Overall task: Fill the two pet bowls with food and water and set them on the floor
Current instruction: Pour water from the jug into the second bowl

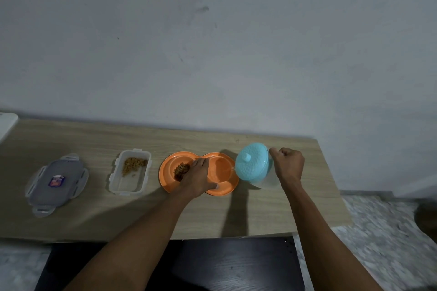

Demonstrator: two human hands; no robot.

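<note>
My left hand (197,178) lies flat across the orange double bowl (165,173), fingers straight, thumb at the near rim. My right hand (287,165) is fisted on the blue-lidded jug (253,165), which tips over the right well. The table (260,215) edge is close on the right. The open food box (130,172) and its lid (56,181) sit to the left.

Left hand (197,177) lies flat across the middle of the orange double bowl (165,179). Just right of the bowl, the right hand (287,164) is curled, gripping the tilted jug (253,165).
</note>
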